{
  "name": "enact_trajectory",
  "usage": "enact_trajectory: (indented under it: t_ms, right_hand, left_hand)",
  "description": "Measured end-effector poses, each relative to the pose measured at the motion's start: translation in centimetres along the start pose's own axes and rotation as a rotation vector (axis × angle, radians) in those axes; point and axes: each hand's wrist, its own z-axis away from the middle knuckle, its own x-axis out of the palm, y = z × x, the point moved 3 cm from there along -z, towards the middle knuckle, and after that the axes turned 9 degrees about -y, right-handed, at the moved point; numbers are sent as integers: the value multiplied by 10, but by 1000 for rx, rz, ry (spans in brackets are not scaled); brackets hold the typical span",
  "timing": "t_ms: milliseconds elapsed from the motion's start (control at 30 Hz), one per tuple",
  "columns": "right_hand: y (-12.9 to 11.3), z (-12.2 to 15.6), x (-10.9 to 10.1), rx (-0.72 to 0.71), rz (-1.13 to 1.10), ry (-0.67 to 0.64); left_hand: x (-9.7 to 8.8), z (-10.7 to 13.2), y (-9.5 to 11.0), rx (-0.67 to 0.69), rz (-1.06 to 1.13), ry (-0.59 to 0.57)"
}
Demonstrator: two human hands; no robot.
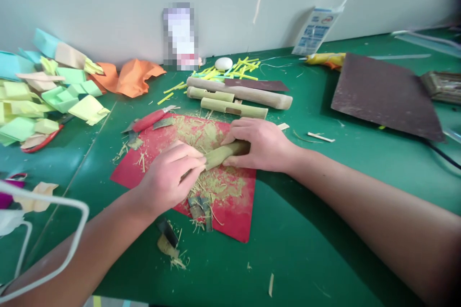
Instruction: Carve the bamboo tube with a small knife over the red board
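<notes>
A greenish bamboo tube (pixel 219 154) lies between my hands, low over a red mat (pixel 236 220) strewn with pale dust and fibres. My right hand (pixel 257 146) is wrapped round its right end. The fingers of my left hand (pixel 175 172) are closed on the other end, which they partly hide. Behind the right hand lie two bamboo tubes with cut-out slots, a nearer tube (pixel 215 104) and a farther tube (pixel 205 93), beside a longer pale stick (pixel 248 93). A red-handled knife (pixel 153 119) rests at the mat's back left edge among dark scraps.
Folded coloured papers (pixel 54 88) and orange paper (pixel 131 79) are heaped at the left. Yellow strips (pixel 245 69) and a white egg-shaped object (pixel 224 64) lie by the wall. A brown sheet (pixel 383 96) and yellow glue gun (pixel 326 59) are right. A white wire frame (pixel 84 211) crosses front left.
</notes>
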Motion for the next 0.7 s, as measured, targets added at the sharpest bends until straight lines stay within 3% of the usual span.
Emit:
enact_trajectory:
  t_ms: [500, 700]
  right_hand:
    - [1, -1, 0, 28, 6, 3]
    - [-1, 0, 0, 2, -11, 7]
  left_hand:
    - [3, -4, 2, 53, 19, -6]
    - [1, -2, 2, 15, -9, -1]
